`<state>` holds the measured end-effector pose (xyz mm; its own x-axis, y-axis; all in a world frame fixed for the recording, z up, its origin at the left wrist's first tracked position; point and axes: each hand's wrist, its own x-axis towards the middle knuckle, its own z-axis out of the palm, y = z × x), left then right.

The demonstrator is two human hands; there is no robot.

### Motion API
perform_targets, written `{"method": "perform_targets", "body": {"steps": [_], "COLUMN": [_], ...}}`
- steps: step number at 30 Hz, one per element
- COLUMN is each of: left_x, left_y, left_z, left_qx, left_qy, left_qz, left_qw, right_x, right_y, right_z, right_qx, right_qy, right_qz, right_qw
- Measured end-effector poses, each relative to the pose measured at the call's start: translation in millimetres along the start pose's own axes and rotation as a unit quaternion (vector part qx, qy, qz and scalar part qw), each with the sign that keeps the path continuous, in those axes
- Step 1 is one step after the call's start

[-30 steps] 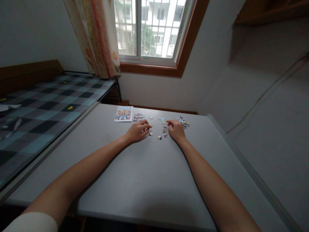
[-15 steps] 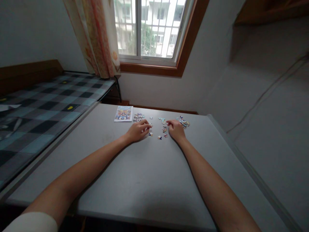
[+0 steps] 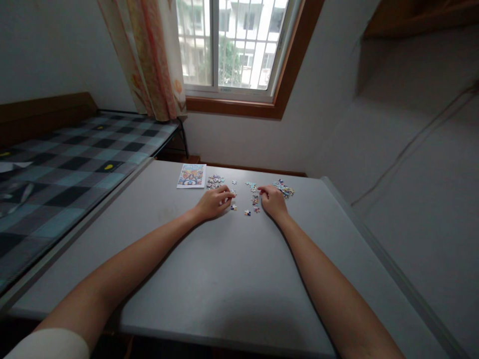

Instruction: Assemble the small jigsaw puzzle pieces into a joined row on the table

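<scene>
My left hand (image 3: pixel 216 201) rests on the table with its thumb and index finger drawn together at a small jigsaw piece (image 3: pixel 234 192). My right hand (image 3: pixel 273 200) lies to the right of a column of jigsaw pieces (image 3: pixel 255 200). Its index finger reaches out toward light-blue joined pieces (image 3: pixel 251 185), while the other fingers curl underneath, partly hidden; I see nothing held there. Close to the left fingers is another loose piece (image 3: pixel 234 207). A dark-and-orange piece (image 3: pixel 247 213) sits nearer to me, between the hands.
A printed picture sheet (image 3: pixel 191 176) lies at the table's far left. Beside it is a heap of jigsaw pieces (image 3: pixel 215 181); a second heap (image 3: pixel 284 189) is beyond my right hand. The grey table (image 3: pixel 224 279) borders a checked bed (image 3: pixel 75 159) on the left.
</scene>
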<state>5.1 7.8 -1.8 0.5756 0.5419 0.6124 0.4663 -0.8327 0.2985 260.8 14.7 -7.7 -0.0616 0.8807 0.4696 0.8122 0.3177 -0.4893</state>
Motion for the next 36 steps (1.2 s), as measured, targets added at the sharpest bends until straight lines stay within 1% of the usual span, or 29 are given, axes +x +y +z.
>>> {"method": "perform_targets", "body": {"steps": [6,13,20,31,34,36], "left_x": [-0.3,0.4,0.7,0.1,1.3,3.4], "left_y": [-1.3,-0.3,0.2,-0.9,1.7,10.1], "left_z": [0.8,0.5,-0.1,-0.1,-2.5,-4.2], "left_qx": [0.000,-0.001,0.002,0.008,0.033,0.067], "left_qy": [-0.002,0.004,-0.001,-0.001,-0.003,-0.012], "left_qz": [-0.001,0.004,0.002,0.000,0.017,0.050], "left_qw": [1.000,1.000,1.000,1.000,0.999,0.996], "right_x": [0.7,1.5,0.5,1.2,2.0,2.3], "right_y": [0.7,-0.9,-1.3,2.5,2.5,2.2], "right_z": [0.0,-2.0,-1.4,1.4,2.0,2.0], "right_qx": [0.001,-0.022,-0.020,-0.016,-0.020,-0.024], "right_qy": [-0.004,-0.018,-0.009,-0.019,-0.024,-0.027], "right_qz": [0.007,0.023,0.022,0.009,0.005,0.005], "right_qw": [1.000,0.999,1.000,1.000,1.000,0.999]}}
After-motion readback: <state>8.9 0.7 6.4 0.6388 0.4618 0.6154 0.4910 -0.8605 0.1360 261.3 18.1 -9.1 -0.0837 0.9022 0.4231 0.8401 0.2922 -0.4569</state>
